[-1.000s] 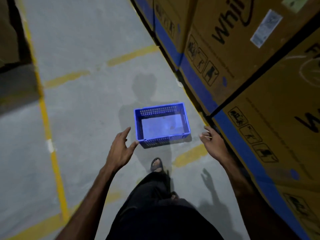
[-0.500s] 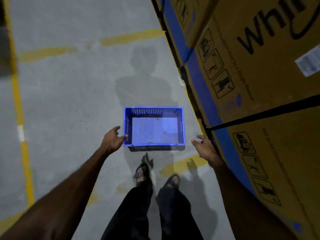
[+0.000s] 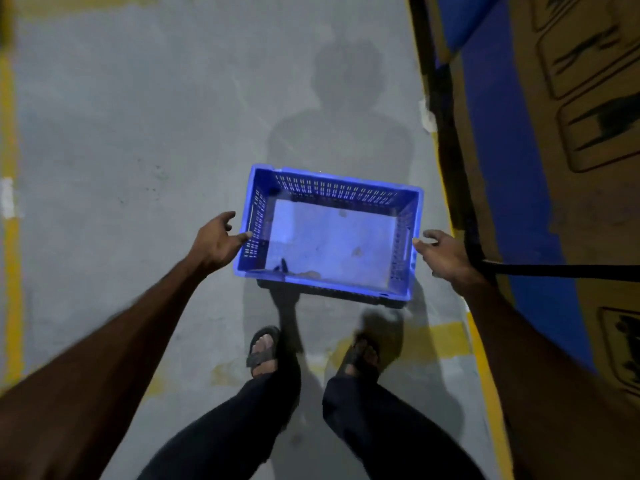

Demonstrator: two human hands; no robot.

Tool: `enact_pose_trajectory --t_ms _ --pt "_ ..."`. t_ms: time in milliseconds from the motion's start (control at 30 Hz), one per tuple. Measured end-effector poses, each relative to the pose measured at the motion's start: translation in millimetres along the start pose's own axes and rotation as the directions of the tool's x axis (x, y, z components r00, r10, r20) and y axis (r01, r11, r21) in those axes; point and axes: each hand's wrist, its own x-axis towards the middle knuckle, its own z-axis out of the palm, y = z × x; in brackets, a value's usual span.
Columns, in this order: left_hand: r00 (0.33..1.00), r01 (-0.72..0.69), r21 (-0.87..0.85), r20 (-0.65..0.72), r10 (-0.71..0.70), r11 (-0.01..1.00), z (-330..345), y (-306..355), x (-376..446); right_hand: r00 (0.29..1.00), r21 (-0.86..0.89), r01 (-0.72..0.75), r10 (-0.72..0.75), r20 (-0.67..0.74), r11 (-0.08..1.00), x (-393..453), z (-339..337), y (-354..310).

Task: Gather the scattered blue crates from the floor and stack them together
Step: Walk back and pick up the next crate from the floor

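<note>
Crosswise, mouth up, the blue crate point(image 3: 332, 237) lies between spread fingers point(image 3: 242, 237) touching its ends.

A warehouse: painted concrete floor point(image 3: 138, 133) beside stacked appliance cartons point(image 3: 588, 168).

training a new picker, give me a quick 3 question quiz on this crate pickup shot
1. True or false: the crate holds a second crate.
2. Multiple choice: where are the hands relative to the crate? A) both on the near rim B) one at each short side C) both inside it
3. Fill in: the cardboard boxes stand on the person's ____ side.

Key
1. False; only small bits of debris lie on its bottom.
2. B; the left hand is at the left wall, the right hand at the right wall, fingers spread.
3. Right.
</note>
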Motion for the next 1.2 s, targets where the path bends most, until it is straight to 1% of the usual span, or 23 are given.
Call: enact_pose_trajectory --t_ms 133,233,333,400,533,600,700,867,1067,1200 --pt "0.999 0.044 0.010 0.007 -0.044 0.999 42 -44 52 0.997 -0.015 -0.055 0.054 -0.047 0.998 60 35 28" --pt "0.998 0.063 -0.003 0.004 -0.063 0.998 65 -70 95 0.988 -0.011 -0.082 0.080 -0.132 0.997 101 57 42" --pt "0.997 0.075 -0.033 -0.010 -0.075 0.997 81 -86 134 0.968 0.041 -0.094 0.101 -0.229 0.995 130 73 49" --pt "0.997 0.079 -0.090 -0.016 -0.081 0.993 90 -89 155 0.961 0.087 -0.088 0.108 -0.253 0.992 144 81 54" --pt "0.994 0.072 -0.244 -0.067 -0.091 0.967 104 -87 174 0.966 0.229 -0.074 0.128 -0.226 0.970 162 89 66" --pt "0.991 0.095 -0.336 -0.059 -0.122 0.937 99 -87 171 0.973 0.265 -0.052 0.108 -0.202 0.963 155 86 67" --pt "0.988 0.137 -0.401 -0.015 -0.155 0.906 78 -91 146 0.973 0.273 -0.026 0.086 -0.213 0.962 113 69 51" --pt "0.985 0.148 -0.436 -0.020 -0.174 0.888 21 -82 55 0.978 0.292 0.009 0.053 -0.202 0.956 17 24 9" --pt "0.975 0.188 -0.466 -0.017 -0.221 0.865 -63 -69 -71 0.993 0.270 0.040 -0.007 -0.122 0.962 -105 -30 -45" --pt "0.980 0.168 -0.450 -0.016 -0.196 0.877 -122 -68 -138 0.996 0.285 0.060 -0.037 -0.086 0.957 -178 -53 -79"
